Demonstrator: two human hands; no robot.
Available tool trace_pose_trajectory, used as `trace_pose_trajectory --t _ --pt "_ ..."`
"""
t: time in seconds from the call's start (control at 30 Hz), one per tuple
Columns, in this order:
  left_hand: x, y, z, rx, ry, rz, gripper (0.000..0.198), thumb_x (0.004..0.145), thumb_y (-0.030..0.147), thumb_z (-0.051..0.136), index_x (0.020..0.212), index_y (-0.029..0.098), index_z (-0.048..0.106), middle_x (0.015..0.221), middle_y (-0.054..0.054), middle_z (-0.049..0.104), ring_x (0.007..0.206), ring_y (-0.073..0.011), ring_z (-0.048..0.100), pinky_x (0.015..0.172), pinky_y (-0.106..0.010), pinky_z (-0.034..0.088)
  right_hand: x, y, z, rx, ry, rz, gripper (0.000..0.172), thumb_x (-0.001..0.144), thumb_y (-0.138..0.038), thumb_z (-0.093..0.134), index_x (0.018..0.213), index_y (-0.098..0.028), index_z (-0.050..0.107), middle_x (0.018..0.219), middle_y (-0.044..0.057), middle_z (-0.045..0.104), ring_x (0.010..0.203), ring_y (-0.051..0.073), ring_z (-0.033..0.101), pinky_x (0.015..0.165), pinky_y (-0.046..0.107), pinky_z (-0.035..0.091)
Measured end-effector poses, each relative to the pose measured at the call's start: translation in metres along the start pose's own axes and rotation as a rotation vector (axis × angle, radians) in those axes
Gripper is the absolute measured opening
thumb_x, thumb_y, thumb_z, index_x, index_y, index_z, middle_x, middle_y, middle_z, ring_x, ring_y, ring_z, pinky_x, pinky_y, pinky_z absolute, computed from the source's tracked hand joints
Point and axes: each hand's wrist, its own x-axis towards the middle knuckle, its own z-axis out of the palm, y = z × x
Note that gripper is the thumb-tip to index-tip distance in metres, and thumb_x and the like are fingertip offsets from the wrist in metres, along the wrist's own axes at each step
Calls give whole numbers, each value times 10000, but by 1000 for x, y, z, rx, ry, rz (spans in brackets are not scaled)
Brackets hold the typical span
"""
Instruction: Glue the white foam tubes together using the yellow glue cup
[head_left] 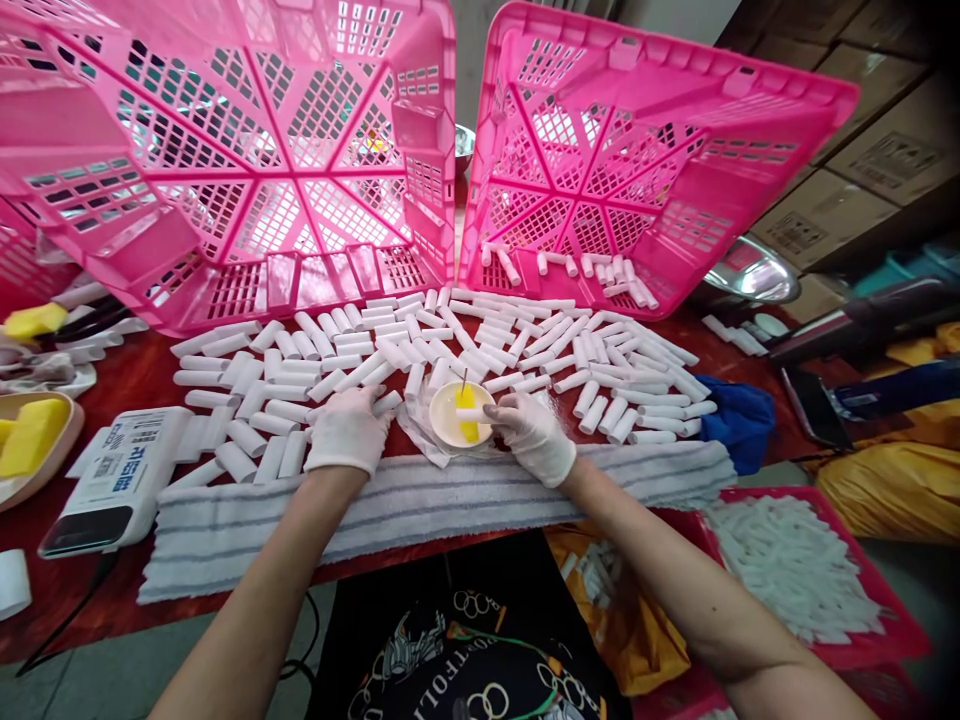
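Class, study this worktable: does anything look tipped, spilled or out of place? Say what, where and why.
The left basket and right basket, both pink, stand tipped on edge on the table, openings facing the person. A few white tubes lie inside the right one, apart from the many spread in front.

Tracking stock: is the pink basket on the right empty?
No, several white tubes lie on the lower wall of the right pink basket.

Two pink baskets (225, 190) (637, 170), one bowl (442, 402), one towel (420, 503), countless white tubes (645, 352).
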Motion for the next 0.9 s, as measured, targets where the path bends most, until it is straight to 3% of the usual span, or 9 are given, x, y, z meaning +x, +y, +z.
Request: trace_pose_trajectory --t 0.17,0.3,0.4,0.5,0.6,0.73,0.83,0.9 --pt "2 1 -3 -97 -2 -10 463 727 391 557 1165 244 583 1023 -90 623 905 -298 584 812 -421 469 -8 8 1 -207 40 -206 255 735 -288 637 979 -221 659 874 34 661 825 168 616 760 281 509" --pt "-4 1 -2 -332 16 25 372 743 391 549 1052 200 628 1015 -78 618 912 -238 590 846 -351 463 -13 20 2 -361 71 -350 232 777 -289 588 977 -205 668 838 47 629 738 150 603 718 280 510" --pt "-9 2 -2 -537 18 60 370 746 439 555 997 177 626 990 -60 638 878 -191 599 843 -300 462 -15 22 2 -335 72 -308 286 776 -309 594 1033 -194 643 894 55 625 794 156 607 749 284 507" --pt "-13 5 -6 -503 31 84 351 740 446 562 959 183 641 943 -54 661 842 -197 597 844 -329 452 -16 23 3 -355 49 -306 295 804 -321 559 1052 -184 641 860 57 621 763 151 598 731 285 501" --pt "-17 7 -6 -522 27 77 333 744 439 558 947 185 632 912 -48 666 821 -197 594 846 -346 445 -18 24 5 -435 67 -384 229 788 -307 568 937 -174 681 797 55 584 679 137 559 654 277 481" --pt "-24 13 -2 -858 6 59 367 744 436 569 989 163 548 948 -52 638 872 -178 594 841 -319 458 -27 21 5 -435 94 -407 160 717 -319 642 778 -179 693 827 56 570 703 139 552 644 264 461" --pt "-32 23 -1 -1064 -53 41 369 735 416 592 980 150 520 950 -57 624 885 -168 597 837 -310 469 -39 10 1 -268 30 -332 177 696 -350 670 756 -184 669 783 35 576 685 127 562 635 246 461" --pt "-39 33 -1 -1092 -99 36 365 710 399 625 962 152 533 951 -54 626 892 -169 598 847 -313 470 -44 0 -3 -64 68 -212 238 719 -389 652 842 -186 639 747 20 581 622 105 558 570 224 455"
